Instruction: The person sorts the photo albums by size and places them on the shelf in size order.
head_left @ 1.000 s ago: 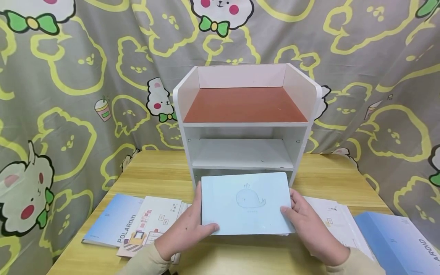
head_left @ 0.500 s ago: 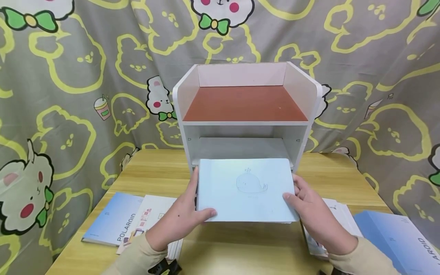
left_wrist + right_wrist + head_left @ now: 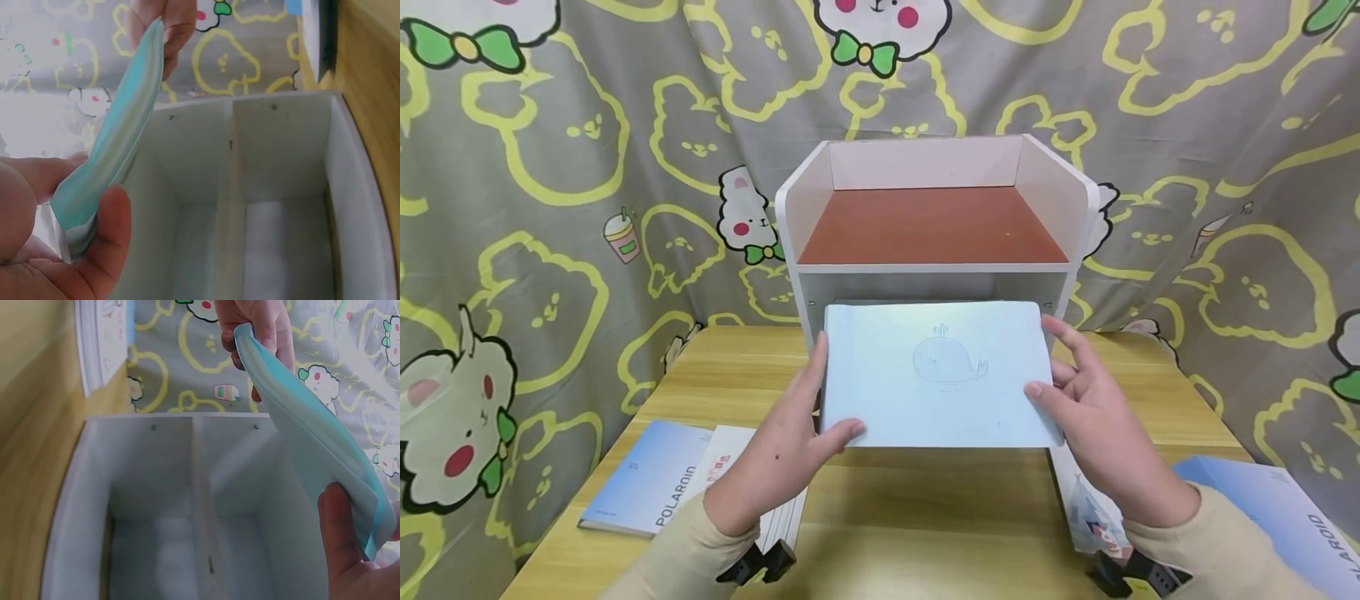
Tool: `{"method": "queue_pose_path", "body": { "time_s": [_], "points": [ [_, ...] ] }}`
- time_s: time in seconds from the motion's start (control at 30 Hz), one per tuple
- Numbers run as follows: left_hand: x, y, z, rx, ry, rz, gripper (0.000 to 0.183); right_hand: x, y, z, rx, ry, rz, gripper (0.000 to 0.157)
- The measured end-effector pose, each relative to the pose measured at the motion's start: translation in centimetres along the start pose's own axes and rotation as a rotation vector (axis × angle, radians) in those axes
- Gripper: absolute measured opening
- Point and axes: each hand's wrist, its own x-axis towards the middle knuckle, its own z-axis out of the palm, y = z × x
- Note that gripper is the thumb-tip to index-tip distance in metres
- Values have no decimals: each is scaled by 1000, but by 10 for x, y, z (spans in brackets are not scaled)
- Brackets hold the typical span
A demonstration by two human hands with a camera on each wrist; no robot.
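Both hands hold a thin light blue notebook point(image 3: 940, 417) with a line drawing of a whale on its cover, in front of the white shelf unit point(image 3: 1086, 208). At its left edge my left hand point(image 3: 775, 458) grips it, thumb on the cover and the other fingers behind. My right hand point(image 3: 1108, 433) pinches the right edge, its thumb also on the cover and the index finger stretched along the side. In the left wrist view the notebook point(image 3: 119, 131) bends slightly, and its layered edge shows. The right wrist view has the notebook point(image 3: 312, 444) slanting in front of the shelf openings.
The shelf unit has a reddish-brown top board point(image 3: 932, 225) with raised sides. On the wooden table point(image 3: 925, 533), a blue POLAROID book point(image 3: 640, 475) and white booklets point(image 3: 786, 521) lie left. White booklets point(image 3: 1086, 504) and a thick blue POLAROID item point(image 3: 1277, 500) lie right.
Both hands have raised the notebook and brought its cover to face me more. It now covers the shelf's middle opening, which was in view a second ago.
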Motion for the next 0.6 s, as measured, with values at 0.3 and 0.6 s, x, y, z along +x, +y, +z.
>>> {"method": "queue_pose_path", "body": {
  "time_s": [0.3, 0.6],
  "points": [
    [12, 8, -1, 121, 147, 177, 73, 13, -19, 3, -370, 147, -45, 40],
    [27, 19, -13, 124, 97, 240, 98, 31, -41, 0, -440, 154, -25, 39]
  ]
}}
